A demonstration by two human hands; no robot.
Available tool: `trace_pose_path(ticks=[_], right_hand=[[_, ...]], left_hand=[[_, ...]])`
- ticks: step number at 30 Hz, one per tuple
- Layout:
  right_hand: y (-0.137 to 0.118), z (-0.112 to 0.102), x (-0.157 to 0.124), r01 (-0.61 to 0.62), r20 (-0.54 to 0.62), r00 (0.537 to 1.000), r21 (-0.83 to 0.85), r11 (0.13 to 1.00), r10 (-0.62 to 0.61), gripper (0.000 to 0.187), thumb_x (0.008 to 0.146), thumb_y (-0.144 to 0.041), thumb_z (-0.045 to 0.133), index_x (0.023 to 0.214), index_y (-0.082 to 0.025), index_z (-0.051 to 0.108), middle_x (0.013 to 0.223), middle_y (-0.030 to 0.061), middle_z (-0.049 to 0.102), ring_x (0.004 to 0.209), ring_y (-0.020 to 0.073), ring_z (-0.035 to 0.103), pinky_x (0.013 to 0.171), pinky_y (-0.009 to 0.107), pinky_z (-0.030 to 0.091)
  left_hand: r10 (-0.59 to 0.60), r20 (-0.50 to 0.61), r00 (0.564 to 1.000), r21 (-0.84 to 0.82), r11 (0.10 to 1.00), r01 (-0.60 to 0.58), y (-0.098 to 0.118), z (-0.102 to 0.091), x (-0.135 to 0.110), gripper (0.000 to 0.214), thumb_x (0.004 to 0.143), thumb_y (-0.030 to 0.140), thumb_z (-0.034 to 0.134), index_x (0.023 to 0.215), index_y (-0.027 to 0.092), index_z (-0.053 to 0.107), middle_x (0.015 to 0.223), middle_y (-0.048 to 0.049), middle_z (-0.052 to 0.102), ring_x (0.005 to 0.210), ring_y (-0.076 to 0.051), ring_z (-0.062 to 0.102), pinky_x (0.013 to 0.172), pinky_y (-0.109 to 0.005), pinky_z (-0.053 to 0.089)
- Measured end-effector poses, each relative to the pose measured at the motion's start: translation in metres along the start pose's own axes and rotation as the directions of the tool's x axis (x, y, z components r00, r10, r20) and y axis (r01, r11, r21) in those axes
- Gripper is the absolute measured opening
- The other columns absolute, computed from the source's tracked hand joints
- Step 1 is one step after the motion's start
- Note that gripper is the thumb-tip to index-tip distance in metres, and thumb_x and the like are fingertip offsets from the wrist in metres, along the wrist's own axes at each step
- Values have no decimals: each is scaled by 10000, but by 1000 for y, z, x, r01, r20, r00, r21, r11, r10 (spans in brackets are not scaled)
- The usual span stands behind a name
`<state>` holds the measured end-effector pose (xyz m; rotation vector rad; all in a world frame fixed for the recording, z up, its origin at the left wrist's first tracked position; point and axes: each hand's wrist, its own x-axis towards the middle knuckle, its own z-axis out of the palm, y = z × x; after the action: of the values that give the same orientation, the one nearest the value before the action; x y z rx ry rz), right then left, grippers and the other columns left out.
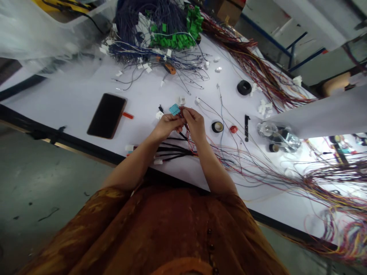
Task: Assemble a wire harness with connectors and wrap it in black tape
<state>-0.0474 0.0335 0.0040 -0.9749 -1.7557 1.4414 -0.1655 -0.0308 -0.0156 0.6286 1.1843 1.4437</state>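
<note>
Two hands, left [168, 125], right [196, 123], on thin red wires [187, 133], square blue connector [174, 109].

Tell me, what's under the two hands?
Under them, black and red wires run over the white table, pinched by the left hand and right hand. Those hands hide the wires' ends.

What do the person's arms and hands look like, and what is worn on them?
The left hand and right hand are bare: no gloves, no watch or ring visible. The forearms are uncovered too. Rust-orange sleeves end near the elbows.
</note>
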Motion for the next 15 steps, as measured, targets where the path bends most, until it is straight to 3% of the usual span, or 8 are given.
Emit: trace_pose_path(ticks=[2, 6, 11, 15], right_hand=[[0, -11, -12, 88, 27, 996, -182, 979, -85, 264, 939, -390, 565, 986, -189, 730, 861, 34, 660, 832, 158, 593, 823, 289, 482], [3, -25, -33, 139, 167, 983, -399, 906, -77, 261, 959, -326, 536, 830, -179, 708, 752, 25, 615, 730, 153, 526, 747, 287, 409], [2, -30, -33, 170, 264, 962, -361, 917, -75, 280, 935, -276, 517, 703, -180, 641, 670, -5, 558, 704, 138, 506, 717, 265, 378], [-5, -29, -38, 188, 340, 936, -268, 945, -90, 278, 958, -327, 514, 802, -187, 696, 751, 1, 633, 732, 140, 534, 729, 253, 411]], left_hand=[[25, 1, 1000, 20, 999, -25, 0, -1, -1, 274, 716, 318, 822, 610, 142, 642, 526, 14, 591, 443, -74, 529, 477, -206, 432], [40, 38, 998, 35, 999, -42, 3, -2, -3, 280, 708, 318, 825, 593, 139, 643, 514, 12, 580, 447, -65, 514, 467, -193, 409], [-84, 95, 992, 21, 996, 83, 16, -1, -9, 183, 686, 264, 841, 760, 147, 720, 583, 14, 611, 496, -61, 539, 494, -176, 429], [-20, 97, 995, 156, 988, 5, 27, -5, -27, 178, 688, 266, 826, 692, 149, 692, 573, 2, 612, 476, -73, 536, 471, -188, 423]])
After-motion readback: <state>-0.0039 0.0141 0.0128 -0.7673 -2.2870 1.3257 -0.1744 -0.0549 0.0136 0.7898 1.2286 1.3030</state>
